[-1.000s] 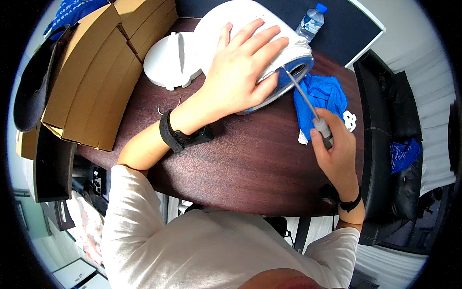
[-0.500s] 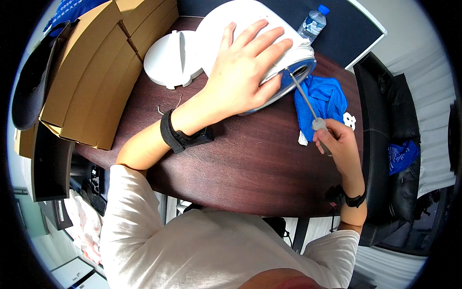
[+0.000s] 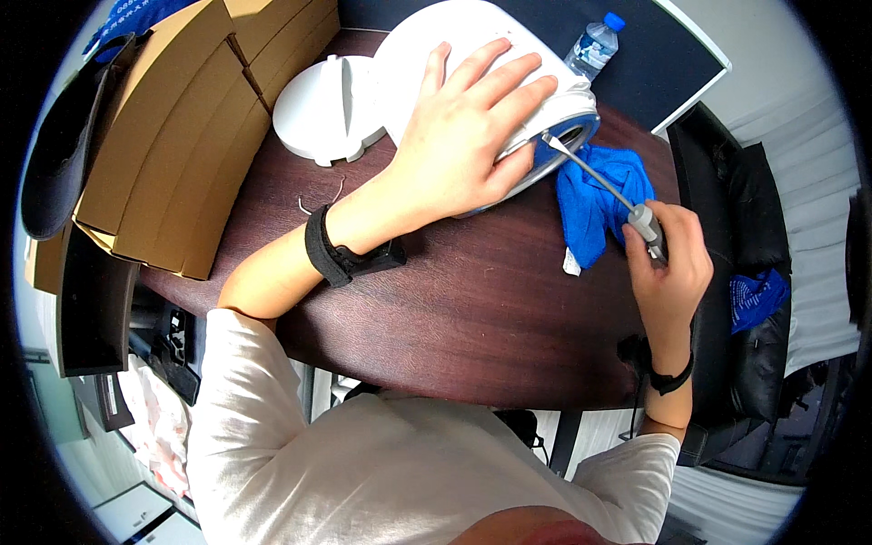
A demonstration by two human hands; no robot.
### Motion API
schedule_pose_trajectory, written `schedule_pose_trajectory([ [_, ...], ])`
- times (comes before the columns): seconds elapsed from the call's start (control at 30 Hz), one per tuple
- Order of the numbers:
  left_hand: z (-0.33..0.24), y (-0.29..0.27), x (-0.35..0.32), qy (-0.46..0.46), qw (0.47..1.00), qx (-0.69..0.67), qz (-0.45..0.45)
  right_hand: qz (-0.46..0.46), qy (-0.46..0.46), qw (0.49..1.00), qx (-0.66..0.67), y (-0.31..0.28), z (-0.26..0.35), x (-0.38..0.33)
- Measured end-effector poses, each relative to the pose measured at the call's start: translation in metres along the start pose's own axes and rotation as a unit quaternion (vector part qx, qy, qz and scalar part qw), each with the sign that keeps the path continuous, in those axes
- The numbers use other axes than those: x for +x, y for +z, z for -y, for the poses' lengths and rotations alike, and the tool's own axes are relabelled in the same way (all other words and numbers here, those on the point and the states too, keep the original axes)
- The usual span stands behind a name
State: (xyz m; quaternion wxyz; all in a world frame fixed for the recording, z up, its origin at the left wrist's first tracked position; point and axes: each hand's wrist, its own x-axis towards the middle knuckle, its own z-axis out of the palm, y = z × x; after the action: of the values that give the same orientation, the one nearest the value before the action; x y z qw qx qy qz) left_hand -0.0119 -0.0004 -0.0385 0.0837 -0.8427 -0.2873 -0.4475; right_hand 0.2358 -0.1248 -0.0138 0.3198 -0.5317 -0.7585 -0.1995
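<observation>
A white, rounded appliance housing [image 3: 413, 45] lies at the far side of the table, its blue, silver-rimmed end facing right and toward me. My left hand [image 3: 465, 141] rests flat on the housing with fingers spread. My right hand [image 3: 674, 277] grips a screwdriver [image 3: 601, 180] by its grey handle. The long metal shaft points up and left, its tip at the edge of the blue end, close to my left thumb. Whether the tip sits in a screw or slot is too small to tell. Below the shaft lies a crumpled blue cloth [image 3: 590, 213].
Left of the housing is a white round cover [image 3: 304, 113], with a bent thin wire [image 3: 322, 197] near it. Cardboard boxes [image 3: 173, 154] stand along the table's left side. A water bottle [image 3: 595, 47] stands behind the housing; a black sofa [image 3: 758, 236] is to the right.
My right hand has shifted right and slightly up, swinging the screwdriver handle outward so the shaft slants more. The tip stays near the housing's edge. My left hand has barely moved.
</observation>
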Motion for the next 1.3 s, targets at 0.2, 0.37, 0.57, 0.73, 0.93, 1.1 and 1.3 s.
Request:
schedule_pose_trajectory([
  [0.2, 0.0, -0.001, -0.001, -0.001, 1.0, 0.003, 0.0, 0.133, 0.102, 0.969, 0.181, -0.014, -0.007, -0.005],
  [0.37, 0.0, 0.0, 0.0, 0.001, 1.0, 0.002, -0.001, 0.267, 0.343, 0.782, 0.448, -0.014, -0.011, -0.014],
  [0.57, 0.0, -0.001, 0.0, 0.0, 1.0, 0.004, 0.0, 0.285, 0.383, 0.689, 0.546, -0.003, -0.005, -0.027],
  [0.73, 0.001, 0.0, -0.001, 0.004, 1.0, 0.011, -0.006, 0.292, 0.366, 0.718, 0.516, -0.01, 0.016, -0.025],
  [0.93, 0.0, 0.0, 0.0, 0.003, 1.0, 0.003, -0.002, 0.308, 0.353, 0.747, 0.472, -0.031, 0.027, -0.011],
  [1.1, 0.0, 0.0, 0.0, -0.002, 1.0, 0.009, -0.003, 0.3, 0.319, 0.792, 0.426, -0.038, 0.035, -0.004],
  [1.3, -0.003, 0.001, -0.001, -0.005, 1.0, 0.012, -0.007, 0.272, 0.247, 0.872, 0.324, -0.033, 0.04, -0.008],
])
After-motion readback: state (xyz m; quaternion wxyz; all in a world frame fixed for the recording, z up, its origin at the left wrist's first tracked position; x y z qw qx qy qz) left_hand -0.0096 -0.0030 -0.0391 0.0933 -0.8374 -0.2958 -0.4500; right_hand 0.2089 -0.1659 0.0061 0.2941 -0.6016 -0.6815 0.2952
